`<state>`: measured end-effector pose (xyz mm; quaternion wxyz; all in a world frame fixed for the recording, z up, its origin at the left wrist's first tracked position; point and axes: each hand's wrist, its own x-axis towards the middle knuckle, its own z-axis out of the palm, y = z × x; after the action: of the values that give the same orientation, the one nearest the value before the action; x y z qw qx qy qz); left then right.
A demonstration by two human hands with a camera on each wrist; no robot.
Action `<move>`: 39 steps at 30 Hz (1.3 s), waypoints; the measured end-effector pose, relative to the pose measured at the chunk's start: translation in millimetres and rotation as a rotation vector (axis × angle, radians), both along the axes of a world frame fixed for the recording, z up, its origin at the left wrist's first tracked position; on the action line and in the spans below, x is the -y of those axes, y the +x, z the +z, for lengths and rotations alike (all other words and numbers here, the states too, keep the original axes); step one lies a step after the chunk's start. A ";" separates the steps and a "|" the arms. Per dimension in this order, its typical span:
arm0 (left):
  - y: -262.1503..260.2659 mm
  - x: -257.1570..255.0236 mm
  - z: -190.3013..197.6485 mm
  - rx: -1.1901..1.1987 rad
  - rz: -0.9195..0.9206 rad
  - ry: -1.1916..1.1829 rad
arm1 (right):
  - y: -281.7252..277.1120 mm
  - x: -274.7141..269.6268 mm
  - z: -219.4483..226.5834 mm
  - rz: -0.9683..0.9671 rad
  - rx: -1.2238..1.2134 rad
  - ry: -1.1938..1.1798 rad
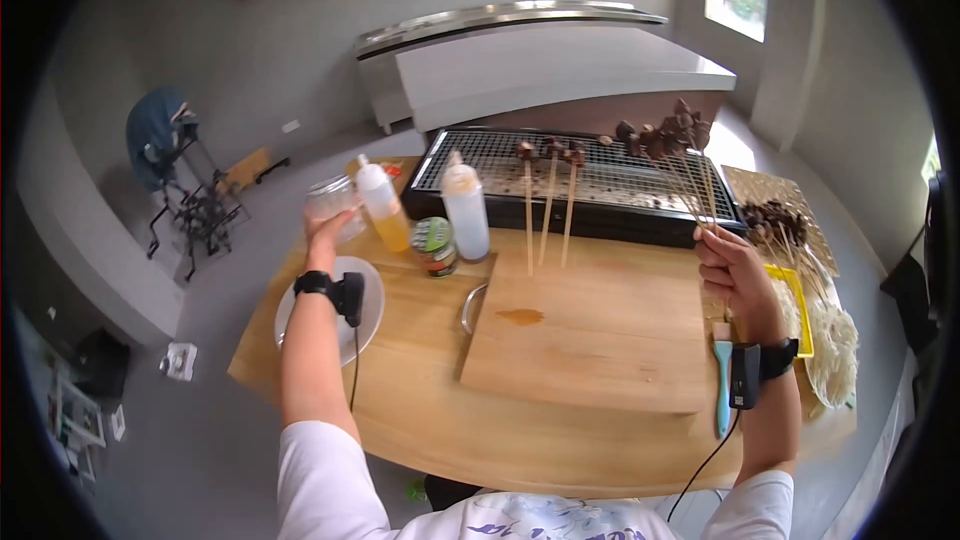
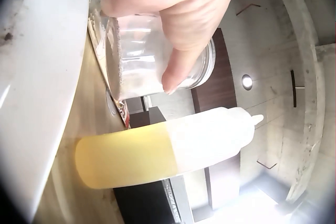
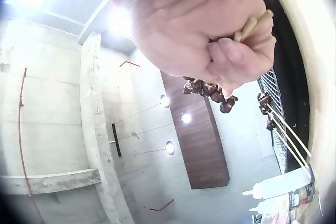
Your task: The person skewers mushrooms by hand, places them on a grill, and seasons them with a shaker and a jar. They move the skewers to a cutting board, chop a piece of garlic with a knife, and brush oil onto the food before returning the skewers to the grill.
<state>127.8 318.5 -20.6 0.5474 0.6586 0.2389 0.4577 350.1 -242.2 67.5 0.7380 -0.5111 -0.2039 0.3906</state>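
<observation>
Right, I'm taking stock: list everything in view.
Table: one, light wood, centre
Grill: one, black, far side
Grill skewers: three, brown, on grill
Board: one, wooden, tabletop
Brush: one, light blue, board's right
Gold tray: one, far right
Tray skewers: several, dark, gold tray
Yellow tray: one, right end
Container: one, clear, right end
Bottles: two, one yellow, one pale, flanking can
Can: one, green, between bottles
Dish: one, white, left end
Jar: one, clear, left hand
Held skewers: several, dark, right hand
Counter: one, pale, behind grill
Stand: one, blue and black, left floor
Wrist cameras: two, black
Left hand: one, gripping jar
Right hand: one, gripping skewers
</observation>
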 end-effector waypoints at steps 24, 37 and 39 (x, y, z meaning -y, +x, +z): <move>17.1 -23.3 -18.3 -0.384 0.064 0.012 | 57.2 119.3 26.5 -0.205 -0.027 0.317; -51.2 36.9 48.5 -0.122 0.035 -0.122 | 136.4 250.2 4.8 -0.511 -0.197 0.013; -61.9 85.6 69.4 -0.179 0.094 -0.066 | 148.6 262.7 -1.7 -0.529 -0.216 -0.013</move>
<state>65.9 232.8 48.8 0.5231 0.6668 0.3323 0.4139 498.7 -504.9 65.7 0.8283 -0.5069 0.0191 0.2379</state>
